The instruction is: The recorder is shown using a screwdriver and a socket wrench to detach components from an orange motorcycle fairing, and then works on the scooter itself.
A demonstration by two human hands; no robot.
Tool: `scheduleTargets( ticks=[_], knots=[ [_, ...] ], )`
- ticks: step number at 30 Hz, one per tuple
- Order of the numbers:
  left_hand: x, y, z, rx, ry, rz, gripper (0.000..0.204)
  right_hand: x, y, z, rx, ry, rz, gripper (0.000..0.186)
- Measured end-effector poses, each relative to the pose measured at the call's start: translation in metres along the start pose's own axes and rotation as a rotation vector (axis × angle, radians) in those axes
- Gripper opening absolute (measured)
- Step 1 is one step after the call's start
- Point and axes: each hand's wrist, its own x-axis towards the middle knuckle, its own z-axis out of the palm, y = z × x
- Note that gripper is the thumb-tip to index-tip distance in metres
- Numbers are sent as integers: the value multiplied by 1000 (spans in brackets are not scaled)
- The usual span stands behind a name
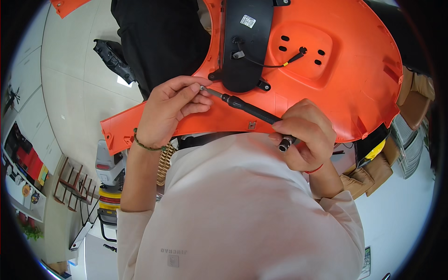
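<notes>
In my right hand (308,133) is a black screwdriver (252,110), its fingers wrapped round the rear of the handle. The shaft slants up and left toward my left hand (173,105). There my thumb and forefinger pinch a small silvery screw-like piece (202,87) at the screwdriver's tip; its exact kind is too small to tell. Both hands are above a large curved orange plastic panel (303,100). A long black plastic part (245,51) with side lugs lies on the panel just beyond the screwdriver.
A thin black cable (266,65) runs from the black part to a hole in the panel's raised area. Black fabric (161,42) and a black moulded part (114,60) are at upper left. Brown chairs (413,100) stand at right, a wooden rack (74,186) at left.
</notes>
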Motion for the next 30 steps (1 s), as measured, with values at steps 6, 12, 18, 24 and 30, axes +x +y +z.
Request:
scheduleTargets(
  ticks=[6,12,18,24,30],
  knots=[
    [2,-2,0,9,19,28,21,-1,1,1,-4,-4,5,32],
    [6,-5,-6,-22,4,34,18,0,0,7,-6,12,44,31],
    [7,-6,-8,-60,15,-1,18,1,-12,7,-21,-141,76,28],
    [10,-7,4,235,88,29,18,-10,-15,31,-109,-178,-93,26],
    [10,-11,12,309,77,15,21,-2,-21,52,-73,-205,-181,27]
  ],
)
